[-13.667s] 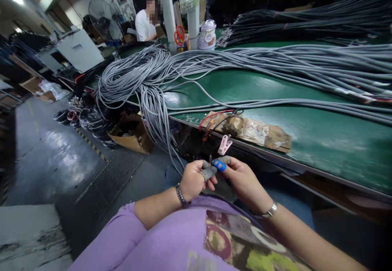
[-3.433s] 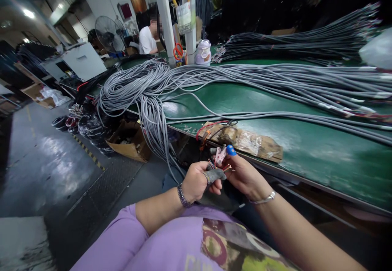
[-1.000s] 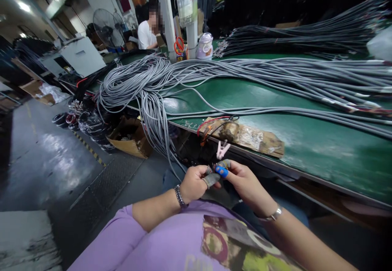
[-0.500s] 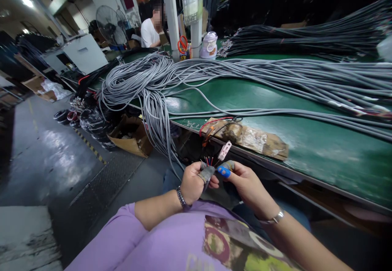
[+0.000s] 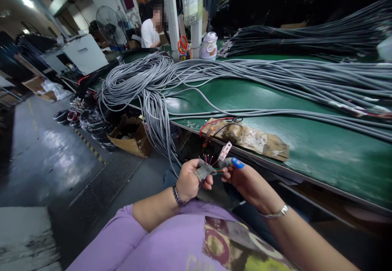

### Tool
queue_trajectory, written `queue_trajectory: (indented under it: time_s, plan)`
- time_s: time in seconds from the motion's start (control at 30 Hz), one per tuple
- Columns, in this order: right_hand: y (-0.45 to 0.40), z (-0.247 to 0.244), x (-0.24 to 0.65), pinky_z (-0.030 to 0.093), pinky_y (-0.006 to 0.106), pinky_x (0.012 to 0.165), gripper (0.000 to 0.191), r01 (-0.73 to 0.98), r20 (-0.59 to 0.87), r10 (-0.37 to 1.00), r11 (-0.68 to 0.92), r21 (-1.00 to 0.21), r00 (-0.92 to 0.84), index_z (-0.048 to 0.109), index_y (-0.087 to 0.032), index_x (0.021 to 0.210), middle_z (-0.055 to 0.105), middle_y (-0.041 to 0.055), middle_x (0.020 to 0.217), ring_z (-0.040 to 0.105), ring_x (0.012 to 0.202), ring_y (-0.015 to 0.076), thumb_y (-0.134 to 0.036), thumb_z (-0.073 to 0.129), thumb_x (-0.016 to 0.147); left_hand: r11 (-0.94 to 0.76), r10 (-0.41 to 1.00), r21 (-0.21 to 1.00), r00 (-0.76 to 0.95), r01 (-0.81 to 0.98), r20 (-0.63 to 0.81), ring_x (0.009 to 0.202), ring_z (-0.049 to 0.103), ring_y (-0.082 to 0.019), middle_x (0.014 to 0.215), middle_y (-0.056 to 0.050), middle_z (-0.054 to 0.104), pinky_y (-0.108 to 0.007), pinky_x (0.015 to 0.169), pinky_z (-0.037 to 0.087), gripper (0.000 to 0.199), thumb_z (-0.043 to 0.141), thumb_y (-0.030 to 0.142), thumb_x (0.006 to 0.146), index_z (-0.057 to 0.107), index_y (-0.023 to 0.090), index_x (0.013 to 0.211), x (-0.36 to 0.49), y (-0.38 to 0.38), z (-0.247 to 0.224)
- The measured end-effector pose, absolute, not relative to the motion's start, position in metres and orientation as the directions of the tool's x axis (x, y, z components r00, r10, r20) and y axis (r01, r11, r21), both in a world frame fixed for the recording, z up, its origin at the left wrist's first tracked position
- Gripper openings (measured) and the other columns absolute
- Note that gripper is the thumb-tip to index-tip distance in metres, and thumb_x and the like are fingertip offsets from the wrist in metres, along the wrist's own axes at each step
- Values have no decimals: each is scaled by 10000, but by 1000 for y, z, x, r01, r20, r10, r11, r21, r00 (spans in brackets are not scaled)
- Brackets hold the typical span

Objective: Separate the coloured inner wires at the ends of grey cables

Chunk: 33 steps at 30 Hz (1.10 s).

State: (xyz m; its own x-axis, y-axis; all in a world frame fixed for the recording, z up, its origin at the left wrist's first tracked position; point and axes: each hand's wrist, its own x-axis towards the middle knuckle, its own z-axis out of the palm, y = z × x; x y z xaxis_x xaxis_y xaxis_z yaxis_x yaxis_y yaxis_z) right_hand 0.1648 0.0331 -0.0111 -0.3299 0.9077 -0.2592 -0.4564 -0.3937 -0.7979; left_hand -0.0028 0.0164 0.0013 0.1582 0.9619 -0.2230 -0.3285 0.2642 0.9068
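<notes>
My left hand (image 5: 193, 178), with grey covers on thumb and finger, is closed round the end of a grey cable. Thin coloured wires (image 5: 208, 159) fan out above its fingertips. A few green and orange wires (image 5: 218, 170) stretch sideways from this grip to my right hand (image 5: 241, 177). The right fingers are curled at these wires' ends, which seem caught between them. Blue tape wraps the right thumb, which is lifted, and a grey cover sits on a finger beside it. Just above the hands is a pale pink slotted piece (image 5: 225, 151) at the bench edge.
Grey cables (image 5: 131, 77) lie coiled on the green bench (image 5: 245, 93) and hang over its edge. A taped wooden board (image 5: 260, 140) lies along the front. Black cable bundles (image 5: 294, 40) are behind. An open carton (image 5: 130, 138) stands on the floor. A co-worker (image 5: 150, 32) sits beyond the posts.
My right hand has moved slightly right and turned, its blue-taped thumb lifting. Green and orange wires now show stretched between the hands. The left hand has shifted slightly left and keeps its hold.
</notes>
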Motion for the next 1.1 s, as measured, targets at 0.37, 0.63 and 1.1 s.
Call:
queue_trajectory:
  time_s: [0.37,0.63,1.1]
  plan:
    - [55,1,153,354,240,479,405,-380,-159,980,-195,-904,-122,636,-181,625,543,-12,535,421,492,103,-569,750,638,330,922,914,288,-236,-259,331,477,-72,479,12,568,-177,331,340,463,732,557,608,550,134,657,6,25,10]
    - [59,-8,144,432,267,491,513,-552,-220,953,-301,-778,-209,656,-183,672,619,16,589,537,511,139,-695,636,665,353,913,916,285,-188,-293,329,467,-68,465,18,561,-168,326,329,441,721,542,603,548,140,660,11,29,8]
    - [60,-6,141,467,260,483,471,-678,-268,927,-374,-632,-262,662,-180,719,636,16,595,558,508,143,-646,692,649,329,921,930,274,-164,-277,330,461,-72,462,13,554,-175,327,334,427,709,533,631,535,143,631,11,27,3]
